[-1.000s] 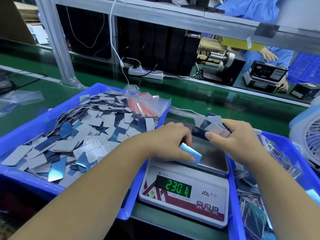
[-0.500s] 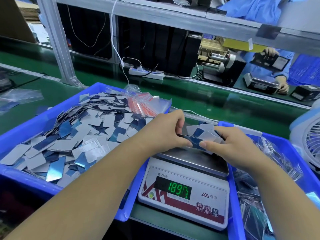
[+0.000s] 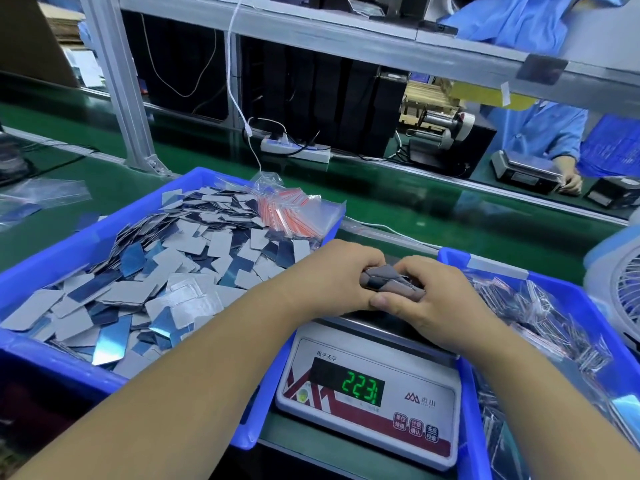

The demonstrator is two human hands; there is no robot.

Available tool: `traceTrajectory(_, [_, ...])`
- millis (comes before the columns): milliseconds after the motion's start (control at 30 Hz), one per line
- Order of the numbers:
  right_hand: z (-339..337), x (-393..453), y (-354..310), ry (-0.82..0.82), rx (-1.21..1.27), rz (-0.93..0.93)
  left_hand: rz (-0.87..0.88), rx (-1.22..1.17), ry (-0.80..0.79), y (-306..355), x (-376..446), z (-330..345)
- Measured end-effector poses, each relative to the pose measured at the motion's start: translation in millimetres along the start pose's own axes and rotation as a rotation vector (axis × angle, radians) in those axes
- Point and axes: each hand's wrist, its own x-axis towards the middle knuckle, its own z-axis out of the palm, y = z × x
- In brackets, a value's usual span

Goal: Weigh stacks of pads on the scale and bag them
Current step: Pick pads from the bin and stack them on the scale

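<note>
Over the steel pan of the white scale [image 3: 367, 407], both my hands grip one stack of grey pads [image 3: 386, 284]. My left hand [image 3: 332, 278] curls around its left end, and my right hand [image 3: 436, 299] curls around its right end with the thumb under the front edge. The scale's green display reads 223. Whether the stack touches the pan is hidden by my hands. A blue bin [image 3: 45, 271] on the left is heaped with loose grey and blue pads [image 3: 156, 271]. Empty zip bags [image 3: 294, 213] with red strips lie at that bin's far right corner.
A second blue bin [image 3: 588, 306] on the right holds filled clear bags [image 3: 540, 327]. A white fan [image 3: 620, 289] stands at the right edge. Beyond lie the green conveyor belt [image 3: 398, 209], a power strip [image 3: 296, 150] and another person's scale [image 3: 523, 169].
My hands have closed together, squaring the loose fanned pads into one compact stack above the pan. The scale reading went from 230 to 189 to 223.
</note>
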Motion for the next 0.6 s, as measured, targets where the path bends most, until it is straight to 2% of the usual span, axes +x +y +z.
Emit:
traceTrajectory(233, [-12,-2,4,0.092,0.108,0.039,0.016,-0.051,0.023,2,-3,-4])
traceTrajectory(367, [-13,-3,4,0.044,0.168,0.073,-0.077,-0.034,0.012,-1,-2,0])
traceTrajectory(533, [-17,-5,0,0.013,0.142,0.05,-0.075,-0.092,0.017,1,-3,-1])
traceTrajectory(600, [-20,-5,1,0.002,0.226,0.071,-0.071,-0.117,0.004,2,-4,-3])
